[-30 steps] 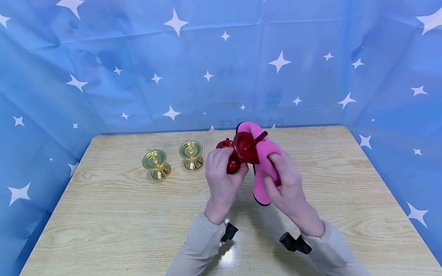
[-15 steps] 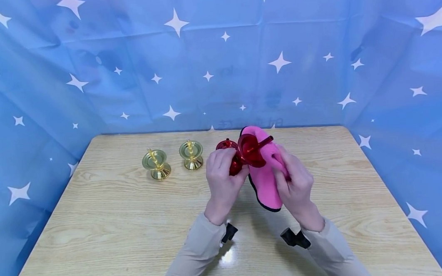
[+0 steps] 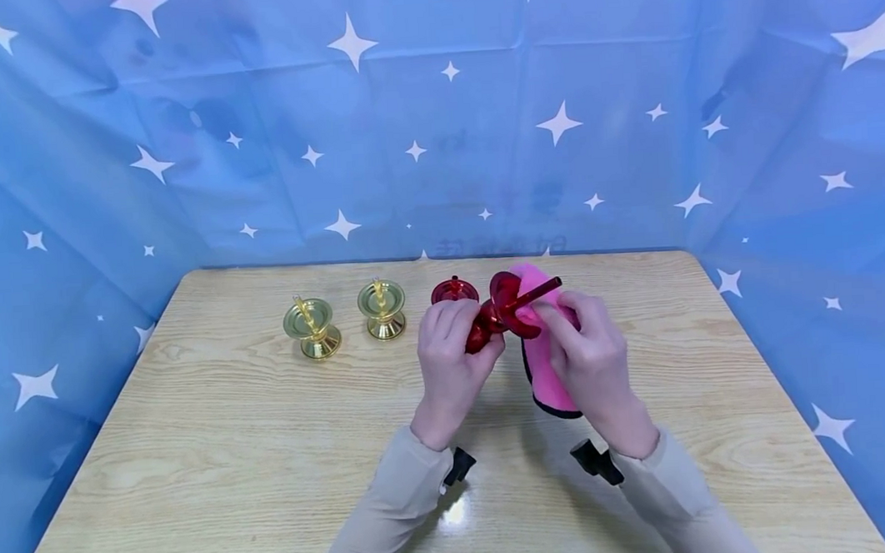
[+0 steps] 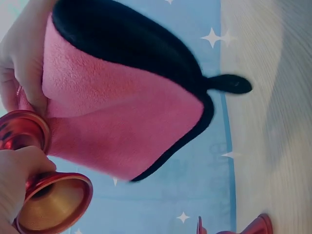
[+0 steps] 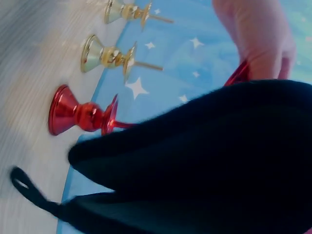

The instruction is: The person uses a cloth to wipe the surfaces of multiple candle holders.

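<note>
The left hand (image 3: pixel 450 360) has its fingers and thumb curled round the lower part of a red candle holder (image 3: pixel 506 306), which is held up off the tabletop (image 3: pixel 197 473) and tilted so its spike points toward the right hand (image 3: pixel 595 356). The right hand has its fingers bent into a pink cloth (image 3: pixel 549 375) edged in black, gripping it beside the holder's dish; exactly where cloth and dish touch is hard to tell. The left wrist view shows the holder's hollow base turned toward the camera, and a black loop (image 4: pixel 229 84) sticking out from the cloth's corner.

Just beyond the left hand, a second red candle holder (image 3: pixel 454 289) stands upright near the far edge, partly hidden by that hand in the head view. To its left stand a gold candle holder (image 3: pixel 385 311) and, farther out, another gold candle holder (image 3: pixel 312 327), both upright, apart from each other and nearer the far edge than the near one.

A wide stretch of wood runs from the gold pair to the left edge, and another from the right hand to the right edge. Behind the far edge hangs a blue curtain (image 3: pixel 433 101) with white stars.
</note>
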Demonstrator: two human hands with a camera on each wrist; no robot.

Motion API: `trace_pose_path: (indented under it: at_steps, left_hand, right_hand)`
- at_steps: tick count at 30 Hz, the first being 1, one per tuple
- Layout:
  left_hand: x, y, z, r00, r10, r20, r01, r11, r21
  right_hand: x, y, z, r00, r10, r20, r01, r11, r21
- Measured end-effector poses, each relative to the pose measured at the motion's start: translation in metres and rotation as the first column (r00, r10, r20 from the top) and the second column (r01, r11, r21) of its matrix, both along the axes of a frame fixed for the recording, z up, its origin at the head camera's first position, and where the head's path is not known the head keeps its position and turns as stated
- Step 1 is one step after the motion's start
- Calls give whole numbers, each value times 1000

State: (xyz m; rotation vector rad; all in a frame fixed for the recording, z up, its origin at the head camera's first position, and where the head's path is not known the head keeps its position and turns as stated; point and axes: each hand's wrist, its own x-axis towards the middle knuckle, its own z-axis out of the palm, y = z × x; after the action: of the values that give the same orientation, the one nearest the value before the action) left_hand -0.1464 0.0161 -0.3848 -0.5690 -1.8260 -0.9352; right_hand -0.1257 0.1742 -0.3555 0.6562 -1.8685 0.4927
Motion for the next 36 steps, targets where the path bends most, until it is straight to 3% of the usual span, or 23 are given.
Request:
trace_pose_path:
  at_steps: [6,9,13,18,24,30,36]
  left_hand:
    - [-1,-2,-4,999,32,28,-31,998,-58]
    - [-2,-3,-5,999,24,33,-23,999,-47]
    - [-4,-5,-7,995,-84,58,82,996,33]
    - [-5,-8,-10,964,-241,108,229,967,110]
    - [-4,-9,-11,937,-311,159,295,948,116]
    - [-5,-9,-12,924,-322,208,302,946,121]
    - [-7,-11,-11,944,-263,198,241,962,131]
  right_hand:
    - [15,-6,1,986,76,149,-69,996,-48]
    - [17,-7,1,978,140,155,-126,987,-96]
    - [12,-5,2,973,217,85,-206,971,-120]
    - [-4,6,2,955,296,17,-293,951,-101]
    - [-27,19,-2,935,355,8,-350,924,-153]
    - [-35,23,-3,925,372,76,-340,901,-268]
    - [-26,23,-4,919,368,145,-334,919,-210]
